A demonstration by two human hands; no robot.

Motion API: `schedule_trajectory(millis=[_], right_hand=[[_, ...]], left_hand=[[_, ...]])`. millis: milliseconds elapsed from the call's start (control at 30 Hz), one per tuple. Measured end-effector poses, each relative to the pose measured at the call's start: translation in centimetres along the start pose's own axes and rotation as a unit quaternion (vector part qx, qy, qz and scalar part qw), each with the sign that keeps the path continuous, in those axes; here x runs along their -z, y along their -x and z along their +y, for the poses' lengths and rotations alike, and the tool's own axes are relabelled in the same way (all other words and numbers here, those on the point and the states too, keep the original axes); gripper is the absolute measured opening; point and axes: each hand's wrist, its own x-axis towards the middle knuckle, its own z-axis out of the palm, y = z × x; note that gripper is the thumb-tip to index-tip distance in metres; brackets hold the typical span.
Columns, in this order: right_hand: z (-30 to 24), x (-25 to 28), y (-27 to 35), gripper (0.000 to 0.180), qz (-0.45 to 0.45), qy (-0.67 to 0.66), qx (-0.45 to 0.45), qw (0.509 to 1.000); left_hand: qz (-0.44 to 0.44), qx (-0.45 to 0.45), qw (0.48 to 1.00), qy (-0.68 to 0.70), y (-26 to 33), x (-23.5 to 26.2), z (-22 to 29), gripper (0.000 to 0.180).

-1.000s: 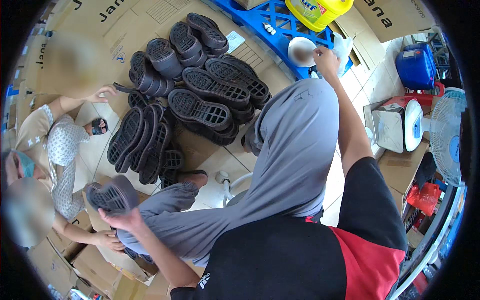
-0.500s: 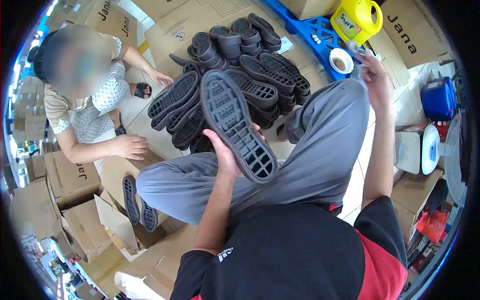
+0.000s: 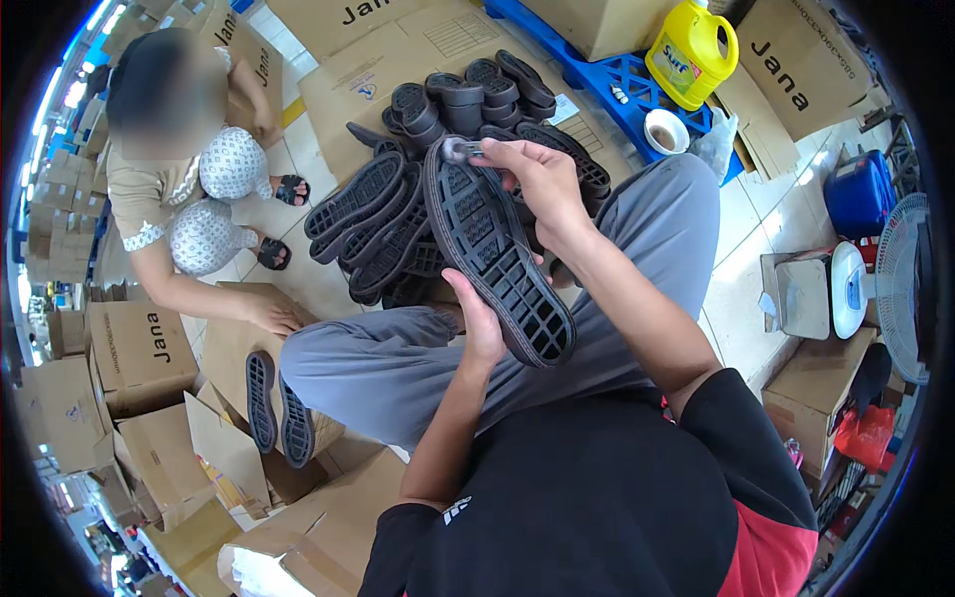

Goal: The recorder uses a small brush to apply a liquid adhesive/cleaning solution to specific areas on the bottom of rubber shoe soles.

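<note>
A dark brown shoe sole (image 3: 487, 239) with a gridded face is held at a tilt above my lap. My left hand (image 3: 477, 323) is closed around its side near the heel, with the thumb on the near edge and the other fingers mostly hidden behind. In my right hand (image 3: 542, 189) is a small brush (image 3: 460, 149), pinched between thumb and fingers. Its pale, blurred head touches the rim at the sole's far toe end. Just beyond, a pile of similar soles (image 3: 373, 224) lies on flattened cardboard (image 3: 343, 95).
A co-worker's hand (image 3: 274, 310) rests on a carton at the left, beside two soles (image 3: 296, 423). At the far right, a white bowl (image 3: 667, 131) and a yellow jug (image 3: 691, 55) stand on a blue pallet (image 3: 632, 75). A fan (image 3: 903, 289) stands right of me.
My right hand has come from near the bowl to the sole's toe, bringing the brush onto it. The co-worker's far hand has drawn back from the pile.
</note>
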Motion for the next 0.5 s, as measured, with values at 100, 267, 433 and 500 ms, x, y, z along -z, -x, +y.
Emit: schedule_trajectory(millis=[100,267,433,500], right_hand=[[0.4,-0.1,0.2,0.017,0.021,0.03,0.002,0.999],[1.0,1.1,3.0,0.015,-0.096,0.14,0.099,0.98],[1.5,2.4,6.8,0.015,-0.12,0.363,0.194,0.904],[1.7,3.0,8.4,0.012,-0.142,0.369,0.189,0.899]], left_hand=[[0.0,-0.005,1.0,-0.016,-0.1,0.1,-0.1,0.09],[0.052,0.005,0.998,0.022,-0.6,0.8,1.0,0.085],[0.052,-0.036,0.998,0.001,-0.7,1.6,3.7,0.079],[0.058,-0.056,0.996,-0.045,-1.4,2.0,4.4,0.084]])
